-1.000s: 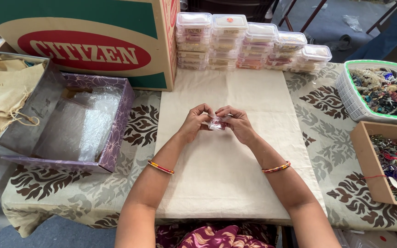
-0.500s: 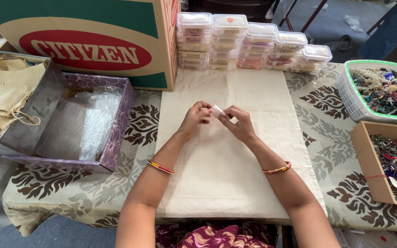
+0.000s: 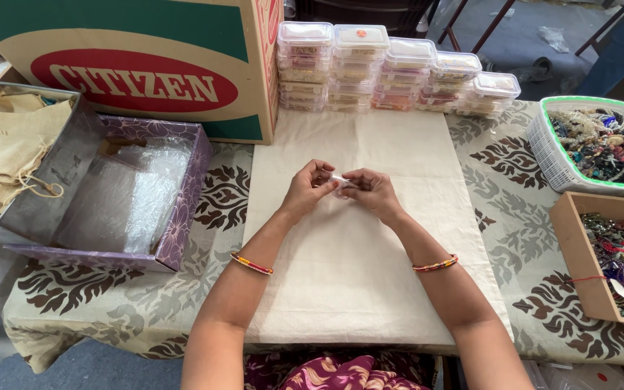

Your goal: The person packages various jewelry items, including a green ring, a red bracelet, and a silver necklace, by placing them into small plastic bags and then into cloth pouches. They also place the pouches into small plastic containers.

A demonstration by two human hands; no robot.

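Note:
My left hand (image 3: 307, 189) and my right hand (image 3: 370, 191) meet over the middle of a cream cloth (image 3: 359, 289) spread on the table. Between the fingertips of both hands is a small clear plastic pouch (image 3: 341, 182), pinched from each side. What is inside the pouch is too small to tell. Each wrist carries a thin orange and red bangle (image 3: 251, 263).
Stacks of clear lidded plastic boxes (image 3: 391, 68) line the far edge of the cloth. A large printed carton (image 3: 131, 65) stands at the back left. A purple patterned box (image 3: 182, 195) of clear bags lies left. A white basket (image 3: 543, 148) and a brown box (image 3: 575, 253) of jewellery sit right.
My hands lifted the pouch slightly toward the far side half a second ago, then came back together lower, both still pinching it.

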